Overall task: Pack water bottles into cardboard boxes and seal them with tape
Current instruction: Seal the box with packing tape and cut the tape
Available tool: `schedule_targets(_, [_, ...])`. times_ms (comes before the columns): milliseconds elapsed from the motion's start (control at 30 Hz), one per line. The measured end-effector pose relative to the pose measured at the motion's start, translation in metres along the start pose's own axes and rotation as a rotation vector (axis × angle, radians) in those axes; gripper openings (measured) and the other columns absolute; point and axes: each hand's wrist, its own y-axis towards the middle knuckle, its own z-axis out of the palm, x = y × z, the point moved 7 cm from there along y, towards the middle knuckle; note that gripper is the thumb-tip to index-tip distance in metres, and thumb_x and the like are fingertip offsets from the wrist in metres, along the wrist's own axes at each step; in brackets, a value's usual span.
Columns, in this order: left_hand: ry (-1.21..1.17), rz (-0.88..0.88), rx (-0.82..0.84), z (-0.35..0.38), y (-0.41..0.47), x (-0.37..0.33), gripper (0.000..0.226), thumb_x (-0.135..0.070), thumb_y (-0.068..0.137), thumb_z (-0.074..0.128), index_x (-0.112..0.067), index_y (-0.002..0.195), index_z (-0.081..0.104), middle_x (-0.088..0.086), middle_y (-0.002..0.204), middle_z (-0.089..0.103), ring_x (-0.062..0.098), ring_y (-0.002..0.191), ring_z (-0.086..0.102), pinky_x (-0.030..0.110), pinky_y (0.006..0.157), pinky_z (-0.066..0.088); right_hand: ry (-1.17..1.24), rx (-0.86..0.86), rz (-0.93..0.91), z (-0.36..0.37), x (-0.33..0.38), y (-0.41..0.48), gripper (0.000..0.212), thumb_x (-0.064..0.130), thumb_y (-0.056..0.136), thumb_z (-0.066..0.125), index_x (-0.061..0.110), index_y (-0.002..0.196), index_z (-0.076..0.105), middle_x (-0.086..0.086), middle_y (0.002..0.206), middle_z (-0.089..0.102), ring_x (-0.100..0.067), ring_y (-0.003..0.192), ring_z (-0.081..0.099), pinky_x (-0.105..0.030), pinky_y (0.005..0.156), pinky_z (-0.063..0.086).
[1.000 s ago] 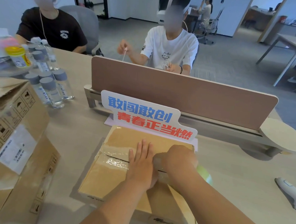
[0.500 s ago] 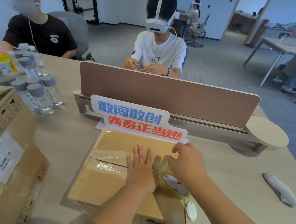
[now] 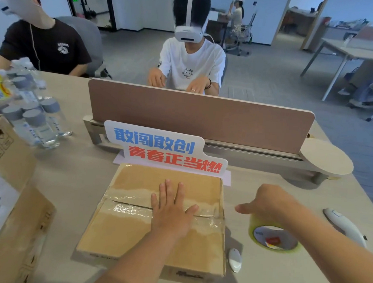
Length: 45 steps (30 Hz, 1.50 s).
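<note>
The cardboard box (image 3: 139, 237) sits shut on the worktop (image 3: 72, 177), clear tape (image 3: 128, 205) lying wrinkled across its seam. The left hand (image 3: 171, 213) presses flat on top, grip open. Right of the box the right hand (image 3: 271, 204) is over the tape roll (image 3: 273, 238), fingers hidden, so its grip I can't tell. Unsmoothed, those wrinkles could lift and free the flaps. Behind the box a sign (image 3: 165, 148) reads 敢闯敢创 in blue, 青春正当燃 in red. Water bottles (image 3: 32, 117) stand well left.
</note>
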Motion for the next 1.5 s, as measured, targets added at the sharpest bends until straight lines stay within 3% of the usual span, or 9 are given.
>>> schedule_targets(167, [0.046, -0.048, 0.022, -0.002, 0.001, -0.007, 0.071, -0.055, 0.098, 0.022, -0.030, 0.147, -0.024, 0.012, 0.151, -0.037, 0.029, 0.140, -0.033, 0.052, 0.112, -0.017, 0.015, -0.028, -0.046, 0.007, 0.001, 0.005, 0.051, 0.061, 0.071, 0.069, 0.017, 0.067, 0.042, 0.002, 0.069, 0.049, -0.020, 0.074, 0.054, -0.026, 0.054, 0.036])
schedule_targets(333, [0.053, 0.135, -0.068, -0.001, -0.004, -0.033, 0.059, -0.025, 0.103, 0.025, -0.033, 0.152, -0.007, 0.002, 0.159, -0.022, 0.022, 0.146, -0.020, 0.049, 0.116, -0.009, 0.018, -0.026, -0.057, 0.006, 0.003, 0.007, 0.047, 0.058, 0.072, 0.068, 0.017, 0.077, 0.046, 0.003, 0.070, 0.047, -0.021, 0.076, 0.054, -0.026, 0.058, 0.039])
schedule_targets(433, [-0.009, 0.115, -0.020, 0.006, -0.004, -0.028, 0.056, -0.040, 0.102, 0.016, -0.035, 0.151, -0.010, -0.003, 0.157, -0.027, 0.016, 0.144, -0.026, 0.045, 0.116, -0.016, 0.038, -0.017, -0.041, 0.011, -0.005, 0.010, 0.049, 0.059, 0.072, 0.069, 0.016, 0.081, 0.047, 0.003, 0.070, 0.046, -0.021, 0.077, 0.054, -0.027, 0.062, 0.041])
schedule_targets(567, [0.018, 0.082, 0.020, 0.010, -0.002, -0.027, 0.065, -0.059, 0.096, 0.016, -0.037, 0.149, -0.015, -0.006, 0.153, -0.034, 0.014, 0.140, -0.034, 0.044, 0.113, -0.021, 0.072, 0.008, -0.046, 0.020, -0.011, 0.017, 0.050, 0.059, 0.071, 0.070, 0.017, 0.069, 0.043, 0.003, 0.069, 0.047, -0.021, 0.075, 0.053, -0.025, 0.051, 0.035])
schedule_targets(733, [0.069, 0.062, 0.023, 0.011, -0.004, -0.045, 0.060, -0.039, 0.103, 0.021, -0.029, 0.151, -0.014, 0.007, 0.154, -0.032, 0.026, 0.143, -0.029, 0.052, 0.113, -0.015, 0.077, 0.007, -0.050, 0.030, -0.014, 0.022, 0.050, 0.059, 0.072, 0.069, 0.018, 0.067, 0.039, 0.004, 0.069, 0.047, -0.020, 0.074, 0.053, -0.024, 0.050, 0.034])
schedule_targets(833, [0.023, 0.152, -0.040, 0.010, -0.010, -0.055, 0.058, -0.027, 0.104, 0.022, -0.026, 0.152, -0.009, 0.004, 0.158, -0.025, 0.020, 0.145, -0.024, 0.047, 0.118, -0.011, 0.082, 0.008, -0.049, 0.034, -0.017, 0.025, 0.050, 0.059, 0.073, 0.068, 0.018, 0.067, 0.040, 0.003, 0.069, 0.048, -0.019, 0.074, 0.054, -0.024, 0.051, 0.036])
schedule_targets(1033, [0.028, 0.102, 0.027, 0.019, -0.006, -0.050, 0.074, -0.067, 0.092, 0.014, -0.033, 0.148, -0.020, -0.004, 0.151, -0.037, 0.012, 0.138, -0.035, 0.042, 0.114, -0.021, 0.131, 0.030, -0.019, 0.050, -0.023, 0.029, 0.051, 0.061, 0.073, 0.067, 0.017, 0.068, 0.042, 0.003, 0.070, 0.050, -0.019, 0.072, 0.055, -0.025, 0.053, 0.037])
schedule_targets(1233, [0.051, 0.089, 0.027, 0.020, -0.006, -0.049, 0.076, -0.070, 0.090, 0.012, -0.033, 0.149, -0.020, -0.004, 0.152, -0.037, 0.012, 0.139, -0.035, 0.043, 0.115, -0.019, 0.148, 0.043, -0.003, 0.068, -0.021, 0.031, 0.051, 0.063, 0.076, 0.063, 0.018, 0.067, 0.041, 0.004, 0.070, 0.050, -0.019, 0.073, 0.055, -0.026, 0.059, 0.041])
schedule_targets(1500, [0.051, 0.076, 0.036, 0.020, -0.006, -0.051, 0.075, -0.069, 0.091, 0.014, -0.033, 0.150, -0.017, -0.003, 0.154, -0.034, 0.012, 0.141, -0.032, 0.043, 0.116, -0.018, 0.196, 0.060, 0.027, 0.080, -0.011, 0.033, 0.045, 0.057, 0.078, 0.065, 0.017, 0.068, 0.045, 0.003, 0.068, 0.053, -0.014, 0.059, 0.051, -0.024, 0.050, 0.037])
